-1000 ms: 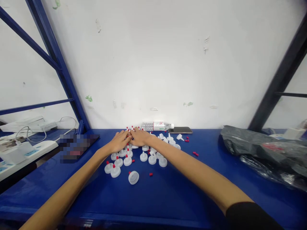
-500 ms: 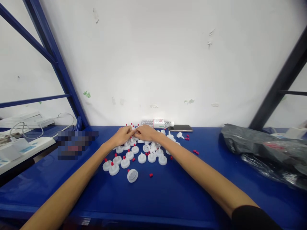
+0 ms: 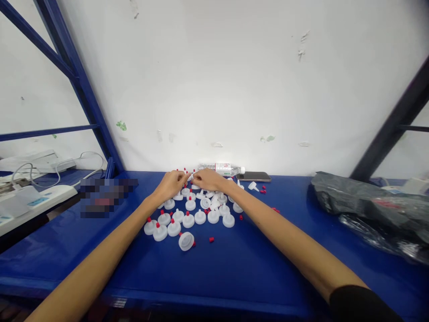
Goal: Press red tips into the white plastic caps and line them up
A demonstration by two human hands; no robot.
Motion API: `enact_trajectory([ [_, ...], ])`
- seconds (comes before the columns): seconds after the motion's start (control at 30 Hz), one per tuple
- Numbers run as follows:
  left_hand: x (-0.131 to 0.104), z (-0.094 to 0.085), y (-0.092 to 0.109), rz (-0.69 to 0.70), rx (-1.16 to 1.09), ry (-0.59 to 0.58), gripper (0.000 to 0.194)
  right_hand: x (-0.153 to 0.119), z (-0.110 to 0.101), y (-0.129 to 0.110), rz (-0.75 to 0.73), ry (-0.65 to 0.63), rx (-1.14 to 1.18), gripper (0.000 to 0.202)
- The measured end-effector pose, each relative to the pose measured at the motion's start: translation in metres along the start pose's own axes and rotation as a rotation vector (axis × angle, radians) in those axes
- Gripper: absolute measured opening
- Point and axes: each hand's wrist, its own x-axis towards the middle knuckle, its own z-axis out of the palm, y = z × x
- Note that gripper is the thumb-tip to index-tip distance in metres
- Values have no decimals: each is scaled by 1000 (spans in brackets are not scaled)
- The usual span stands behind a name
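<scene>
My left hand (image 3: pixel 172 184) is over the far left part of a pile of white plastic spouted caps, its fingers curled and pinched together. Just to its right, my right hand (image 3: pixel 208 180) is bent in the same way, fingertips pointing left. A small white piece (image 3: pixel 190 177) shows in the gap between the fingertips; which hand grips it is hard to make out. Several white spouted caps (image 3: pixel 160 233) carry red tips, while others, like one bare spouted cap (image 3: pixel 228 220), have none. One white cap (image 3: pixel 186 241) lies tipped on its side. A loose red tip (image 3: pixel 211 239) rests near the front.
Behind the pile a clear water bottle (image 3: pixel 223 169) lies against the wall, beside a phone (image 3: pixel 254 176). Loose red tips (image 3: pixel 263 190) are scattered to the right. A grey plastic bag (image 3: pixel 362 201) is at the right, and a white power strip (image 3: pixel 40 201) at the left.
My hands, touching before, have drawn slightly apart. Some caps in the front left have shifted, and a red tip now shows beside the tipped cap. The view has moved a little.
</scene>
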Motion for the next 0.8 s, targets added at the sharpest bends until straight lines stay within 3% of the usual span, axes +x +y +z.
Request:
enact_trajectory([
  [0.2, 0, 1, 4, -42, -49, 8, 61, 2, 4, 4, 65, -11, -24, 48],
  [0.47, -1, -1, 11, -69, -69, -4, 67, -1, 0, -2, 126, -12, -72, 33],
  [0.8, -1, -2, 9, -75, -2, 69, 69, 1, 2, 1, 117, -5, -33, 36],
])
